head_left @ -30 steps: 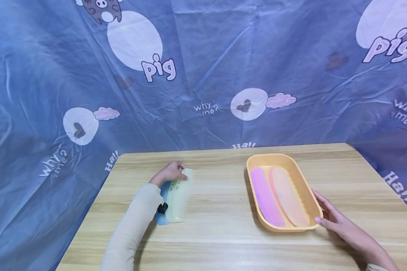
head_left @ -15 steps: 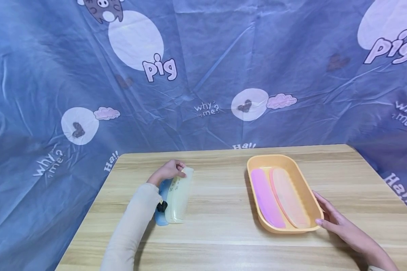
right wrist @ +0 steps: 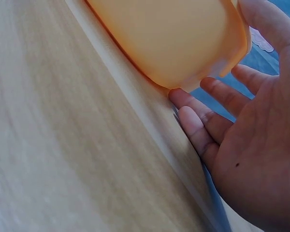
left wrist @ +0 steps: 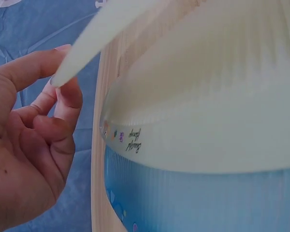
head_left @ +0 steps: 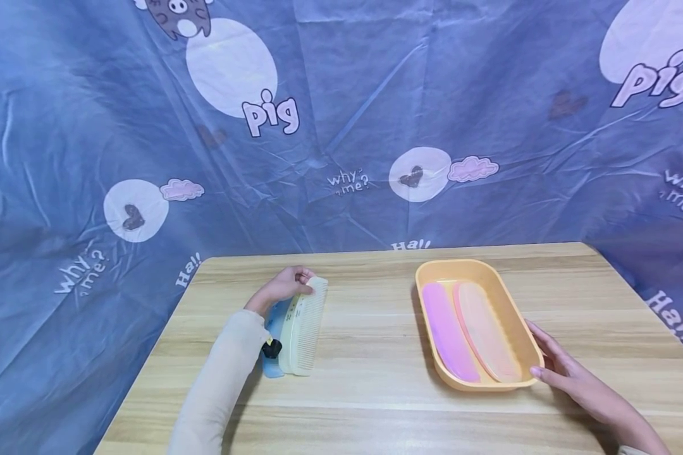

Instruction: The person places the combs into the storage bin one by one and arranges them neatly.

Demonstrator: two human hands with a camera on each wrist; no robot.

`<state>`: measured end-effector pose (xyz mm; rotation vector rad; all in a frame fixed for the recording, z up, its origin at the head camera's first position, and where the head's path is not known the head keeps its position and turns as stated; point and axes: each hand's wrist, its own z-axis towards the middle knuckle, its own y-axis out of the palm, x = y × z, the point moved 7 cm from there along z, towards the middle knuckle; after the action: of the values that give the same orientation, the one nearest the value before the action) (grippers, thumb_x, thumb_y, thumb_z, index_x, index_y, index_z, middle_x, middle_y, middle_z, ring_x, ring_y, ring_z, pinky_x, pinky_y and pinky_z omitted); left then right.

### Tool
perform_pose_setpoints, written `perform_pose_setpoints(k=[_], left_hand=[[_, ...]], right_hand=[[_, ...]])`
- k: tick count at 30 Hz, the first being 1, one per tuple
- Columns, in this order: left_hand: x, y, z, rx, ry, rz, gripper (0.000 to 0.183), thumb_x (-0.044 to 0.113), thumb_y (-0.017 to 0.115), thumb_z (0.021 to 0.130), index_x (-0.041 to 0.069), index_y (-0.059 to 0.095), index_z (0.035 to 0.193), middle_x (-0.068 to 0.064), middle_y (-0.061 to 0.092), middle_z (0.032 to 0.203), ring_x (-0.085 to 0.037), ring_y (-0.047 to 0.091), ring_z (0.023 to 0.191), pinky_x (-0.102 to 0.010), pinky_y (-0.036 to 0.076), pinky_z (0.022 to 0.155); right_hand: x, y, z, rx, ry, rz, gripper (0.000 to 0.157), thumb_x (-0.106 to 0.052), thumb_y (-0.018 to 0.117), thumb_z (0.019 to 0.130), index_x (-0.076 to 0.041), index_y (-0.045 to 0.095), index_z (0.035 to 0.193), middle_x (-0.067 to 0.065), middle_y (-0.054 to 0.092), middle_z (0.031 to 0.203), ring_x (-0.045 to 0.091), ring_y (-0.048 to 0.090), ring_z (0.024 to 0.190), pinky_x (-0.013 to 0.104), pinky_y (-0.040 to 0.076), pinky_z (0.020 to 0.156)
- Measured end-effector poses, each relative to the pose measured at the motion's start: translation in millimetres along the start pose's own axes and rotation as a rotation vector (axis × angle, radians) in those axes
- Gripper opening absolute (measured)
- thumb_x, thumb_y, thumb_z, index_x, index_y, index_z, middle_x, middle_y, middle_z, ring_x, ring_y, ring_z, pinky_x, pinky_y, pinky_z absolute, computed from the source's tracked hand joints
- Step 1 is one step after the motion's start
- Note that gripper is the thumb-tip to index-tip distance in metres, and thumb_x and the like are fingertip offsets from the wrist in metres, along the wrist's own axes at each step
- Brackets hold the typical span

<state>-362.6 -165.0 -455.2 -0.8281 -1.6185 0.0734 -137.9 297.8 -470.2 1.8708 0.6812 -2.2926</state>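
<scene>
Between the thumb and fingers of my left hand (left wrist: 34, 125), one end of a pale green comb (head_left: 312, 322) is pinched. That comb stands tilted up, its teeth toward the right. Below it lies another pale green comb (left wrist: 183, 150) with small printed lettering, partly over a blue comb (left wrist: 193, 193). My right hand (head_left: 575, 380) holds the near right corner of a yellow-orange plastic basket (head_left: 515, 303), thumb on the rim and fingers against the outer wall. Inside the basket lie a purple comb (head_left: 448, 332) and a pale pink comb (head_left: 484, 332), side by side.
Everything stands on a light wood-grain table (head_left: 370, 354). A blue printed curtain (head_left: 341, 120) hangs behind it and along the sides. A small black object (head_left: 272, 349) is at the left sleeve's cuff.
The pinched pale green comb has tilted up and shifted slightly right, baring more of its teeth and the pale comb beneath. My right hand and the basket stay nearly in place.
</scene>
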Motion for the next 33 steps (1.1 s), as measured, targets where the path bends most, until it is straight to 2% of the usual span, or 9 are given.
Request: perform_pose_setpoints(k=[7, 12, 17, 21, 24, 27, 33], left_hand=[[-3.5, 0.6, -3.2, -0.03, -0.025, -0.089, 0.038, 0.008, 0.063, 0.09, -0.002, 0.051, 0.125, -0.008, 0.067, 0.105, -0.012, 0.064, 0.088, -0.031, 0.051, 0.085], [-6.4, 0.3, -5.5, -0.016, -0.043, -0.114, 0.04, 0.009, 0.064, 0.089, 0.001, 0.051, 0.126, -0.011, 0.071, 0.107, -0.014, 0.068, 0.087, -0.032, 0.054, 0.081], [-6.0, -0.9, -8.8, 0.002, -0.018, -0.161, 0.041, 0.009, 0.062, 0.089, 0.001, 0.049, 0.128, -0.012, 0.072, 0.104, -0.014, 0.069, 0.082, -0.03, 0.055, 0.074], [-4.9, -3.9, -8.1, 0.033, -0.032, -0.149, 0.042, 0.015, 0.063, 0.089, 0.007, 0.05, 0.128, 0.0, 0.074, 0.085, -0.009, 0.061, 0.064, -0.024, 0.041, 0.053], [-3.4, -5.8, -6.9, 0.053, -0.039, -0.133, 0.043, 0.019, 0.065, 0.089, 0.011, 0.051, 0.128, 0.006, 0.069, 0.072, -0.01, 0.051, 0.055, -0.025, 0.029, 0.048], [-0.2, -5.2, -7.3, 0.061, -0.023, -0.149, 0.042, 0.019, 0.065, 0.089, 0.011, 0.052, 0.127, 0.005, 0.066, 0.068, -0.014, 0.046, 0.054, -0.027, 0.03, 0.049], [6.6, -1.0, -8.4, 0.074, 0.0, -0.163, 0.04, 0.018, 0.065, 0.089, 0.012, 0.053, 0.126, 0.005, 0.063, 0.068, -0.018, 0.047, 0.059, -0.028, 0.033, 0.051]], right_hand=[[2.3, 0.0, -2.0, 0.008, 0.003, -0.007, 0.075, 0.011, 0.039, 0.096, -0.008, -0.002, 0.155, -0.035, 0.019, 0.147, -0.022, 0.031, 0.126, 0.003, 0.035, 0.091], [2.5, -0.4, -2.8, 0.011, 0.006, -0.004, 0.075, 0.011, 0.039, 0.096, -0.007, -0.002, 0.155, -0.035, 0.019, 0.147, -0.022, 0.032, 0.125, 0.004, 0.036, 0.091], [2.5, -0.6, -3.4, 0.02, 0.011, -0.02, 0.074, 0.01, 0.04, 0.096, -0.008, -0.001, 0.155, -0.036, 0.02, 0.146, -0.021, 0.034, 0.124, 0.004, 0.037, 0.09], [1.3, -1.6, -3.0, 0.019, 0.009, -0.038, 0.075, 0.01, 0.04, 0.096, -0.008, -0.001, 0.155, -0.035, 0.019, 0.147, -0.021, 0.034, 0.124, 0.004, 0.037, 0.09], [0.6, -2.4, -1.7, 0.016, 0.012, -0.042, 0.075, 0.01, 0.04, 0.096, -0.009, -0.001, 0.155, -0.035, 0.018, 0.147, -0.022, 0.033, 0.124, 0.004, 0.037, 0.09], [1.5, -2.9, 0.1, 0.013, 0.009, -0.031, 0.075, 0.011, 0.04, 0.096, -0.009, -0.001, 0.155, -0.035, 0.019, 0.147, -0.022, 0.033, 0.124, 0.004, 0.037, 0.09], [2.1, -2.8, 1.5, 0.002, -0.021, -0.004, 0.075, 0.013, 0.039, 0.095, -0.008, -0.001, 0.155, -0.033, 0.021, 0.147, -0.019, 0.035, 0.124, 0.005, 0.038, 0.09]])
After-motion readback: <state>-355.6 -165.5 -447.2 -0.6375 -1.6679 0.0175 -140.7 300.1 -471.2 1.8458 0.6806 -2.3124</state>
